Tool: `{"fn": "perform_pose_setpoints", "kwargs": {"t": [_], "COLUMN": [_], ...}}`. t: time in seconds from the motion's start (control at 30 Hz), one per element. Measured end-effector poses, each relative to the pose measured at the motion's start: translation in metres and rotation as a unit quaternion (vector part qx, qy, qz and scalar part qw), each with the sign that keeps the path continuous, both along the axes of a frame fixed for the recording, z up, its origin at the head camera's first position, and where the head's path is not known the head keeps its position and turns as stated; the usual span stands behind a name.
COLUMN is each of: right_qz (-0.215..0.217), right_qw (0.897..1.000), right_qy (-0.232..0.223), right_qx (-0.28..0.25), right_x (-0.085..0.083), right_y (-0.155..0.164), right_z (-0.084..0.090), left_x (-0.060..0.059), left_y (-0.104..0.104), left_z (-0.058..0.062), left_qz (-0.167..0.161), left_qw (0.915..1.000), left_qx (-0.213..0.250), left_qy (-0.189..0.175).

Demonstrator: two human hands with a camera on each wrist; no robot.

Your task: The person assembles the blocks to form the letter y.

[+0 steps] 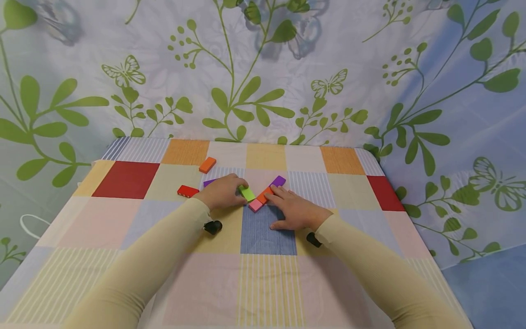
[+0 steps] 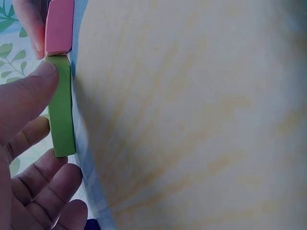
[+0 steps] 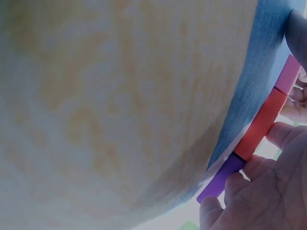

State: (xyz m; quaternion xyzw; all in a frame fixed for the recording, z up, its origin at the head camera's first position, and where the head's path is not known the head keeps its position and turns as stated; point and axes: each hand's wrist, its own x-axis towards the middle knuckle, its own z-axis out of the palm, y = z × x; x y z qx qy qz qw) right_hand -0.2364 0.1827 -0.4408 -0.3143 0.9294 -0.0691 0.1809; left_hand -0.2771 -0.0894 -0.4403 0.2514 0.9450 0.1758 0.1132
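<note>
My left hand [image 1: 223, 192] pinches a green block [image 1: 247, 193] between thumb and fingers, low over the patchwork cloth. One end of the green block meets a pink block [image 2: 59, 28] in the left wrist view. From the pink block an orange block [image 3: 263, 125] and a purple block [image 3: 221, 178] run on in a slanting row, end to end. My right hand [image 1: 297, 211] lies beside this row, its fingers spread and the fingertips touching the orange and purple blocks. Together the pieces form a V in the head view.
Left of my left hand lies a red block [image 1: 187, 191] with white dots. Another orange block [image 1: 207, 165] is farther back, and a second purple block [image 1: 209, 182] is partly hidden behind the left hand. A leaf-patterned curtain [image 1: 246, 68] hangs along the table's back edge.
</note>
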Motion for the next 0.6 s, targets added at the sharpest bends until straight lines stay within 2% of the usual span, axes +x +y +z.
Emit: {"fn": "perform_pose_setpoints", "kwargs": {"t": [0.6], "right_qz": [-0.003], "right_qw": [1.0], "right_qy": [-0.003], "right_qx": [-0.002], "right_x": [0.0011], "right_y": [-0.0002], "right_z": [0.0013], "left_x": [-0.0002], "left_y": [-0.0019], "left_z": [0.0008], "left_qz": [-0.002], "left_qw": [1.0], "left_qx": [0.008], "left_qy": [0.001]}}
